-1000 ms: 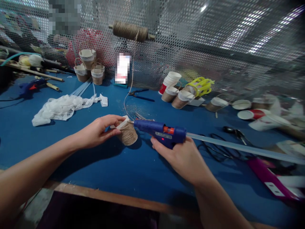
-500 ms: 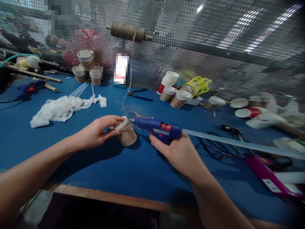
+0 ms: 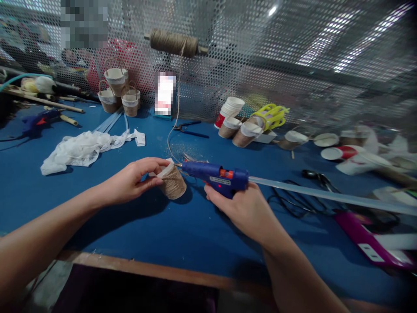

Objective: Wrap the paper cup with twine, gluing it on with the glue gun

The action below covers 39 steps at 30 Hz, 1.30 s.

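Observation:
Gripped by its white rim, a twine-wrapped paper cup [image 3: 174, 182] tilts in my left hand [image 3: 141, 176], its base toward the right. My right hand [image 3: 243, 206] is closed round the handle of a blue hot glue gun [image 3: 208, 171], and a long clear glue stick [image 3: 302, 191] sticks out of its back. The gun's nozzle is at the upper side of the cup, close to the rim; whether it touches I cannot tell. A strand of twine [image 3: 177, 113] runs down from the spool [image 3: 173, 42] toward the cup.
Crumpled white lace [image 3: 78, 150] lies at left, with stacked small twine baskets [image 3: 116, 82] behind it. Pliers [image 3: 190, 130] and a phone [image 3: 165, 93] are at the back. More wrapped cups [image 3: 247, 134], black cable [image 3: 293, 202] and a purple tool [image 3: 365, 243] occupy the right.

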Tool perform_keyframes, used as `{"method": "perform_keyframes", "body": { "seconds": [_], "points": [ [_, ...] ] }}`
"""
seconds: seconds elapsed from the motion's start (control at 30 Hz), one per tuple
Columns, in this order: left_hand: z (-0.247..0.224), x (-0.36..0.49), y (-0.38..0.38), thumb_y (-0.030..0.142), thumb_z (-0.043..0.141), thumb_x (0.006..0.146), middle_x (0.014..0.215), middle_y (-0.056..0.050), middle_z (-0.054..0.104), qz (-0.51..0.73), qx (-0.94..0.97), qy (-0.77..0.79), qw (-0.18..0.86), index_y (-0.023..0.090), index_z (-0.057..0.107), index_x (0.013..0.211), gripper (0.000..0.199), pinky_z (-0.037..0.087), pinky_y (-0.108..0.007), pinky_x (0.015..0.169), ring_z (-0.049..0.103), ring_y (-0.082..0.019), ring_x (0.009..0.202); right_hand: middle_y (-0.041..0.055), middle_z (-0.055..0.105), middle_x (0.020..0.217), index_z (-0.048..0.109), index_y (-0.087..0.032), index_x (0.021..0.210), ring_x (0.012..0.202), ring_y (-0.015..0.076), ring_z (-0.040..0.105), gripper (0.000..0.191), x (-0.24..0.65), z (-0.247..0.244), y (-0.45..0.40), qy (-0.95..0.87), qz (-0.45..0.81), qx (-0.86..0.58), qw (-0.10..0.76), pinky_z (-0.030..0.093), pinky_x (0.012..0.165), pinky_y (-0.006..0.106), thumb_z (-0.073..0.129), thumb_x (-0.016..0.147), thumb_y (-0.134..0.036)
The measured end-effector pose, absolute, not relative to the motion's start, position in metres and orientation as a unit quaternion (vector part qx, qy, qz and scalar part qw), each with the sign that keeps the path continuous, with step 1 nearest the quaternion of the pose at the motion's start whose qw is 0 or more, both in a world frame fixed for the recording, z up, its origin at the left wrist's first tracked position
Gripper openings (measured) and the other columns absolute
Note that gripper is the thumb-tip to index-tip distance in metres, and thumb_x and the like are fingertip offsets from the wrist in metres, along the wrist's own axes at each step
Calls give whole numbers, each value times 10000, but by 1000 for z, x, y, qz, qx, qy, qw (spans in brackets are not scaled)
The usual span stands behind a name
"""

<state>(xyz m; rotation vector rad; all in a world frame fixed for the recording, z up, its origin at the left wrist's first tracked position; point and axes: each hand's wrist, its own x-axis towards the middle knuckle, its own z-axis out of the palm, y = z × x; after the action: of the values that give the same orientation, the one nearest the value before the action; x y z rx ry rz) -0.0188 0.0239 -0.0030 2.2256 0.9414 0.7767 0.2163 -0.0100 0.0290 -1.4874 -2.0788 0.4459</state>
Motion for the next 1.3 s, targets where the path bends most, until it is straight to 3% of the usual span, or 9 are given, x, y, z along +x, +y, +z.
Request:
{"method": "perform_keyframes", "body": {
  "seconds": [0.13,0.77,0.97,1.3],
  "points": [
    [-1,-18,23,244,442,854,1238,-132,518,288,835,357,303,149,524,845,125,410,-393,926,494,-222,1125,-6,609,546,554,-199,639,522,149,569,135,216,30,-11,-766,160,-556,280,459,530,267,515,753,-258],
    [-3,-19,24,256,443,852,1225,-128,530,294,832,356,307,149,522,836,134,416,-371,919,501,-223,1116,-4,598,525,548,-190,611,504,152,568,157,214,29,-13,-769,171,-555,268,451,509,261,522,752,-256],
    [-3,-19,24,237,446,852,1217,-127,536,301,833,346,308,148,516,818,118,407,-389,923,500,-217,1120,9,661,680,624,-201,805,610,162,604,125,217,24,-20,-787,160,-530,274,485,588,275,539,752,-276],
    [-4,-19,24,236,445,856,1224,-127,531,302,835,345,305,150,506,812,115,402,-381,927,496,-211,1128,16,655,660,619,-193,778,612,174,608,115,217,26,-19,-782,177,-538,261,481,592,287,543,744,-271]
  ]
}}
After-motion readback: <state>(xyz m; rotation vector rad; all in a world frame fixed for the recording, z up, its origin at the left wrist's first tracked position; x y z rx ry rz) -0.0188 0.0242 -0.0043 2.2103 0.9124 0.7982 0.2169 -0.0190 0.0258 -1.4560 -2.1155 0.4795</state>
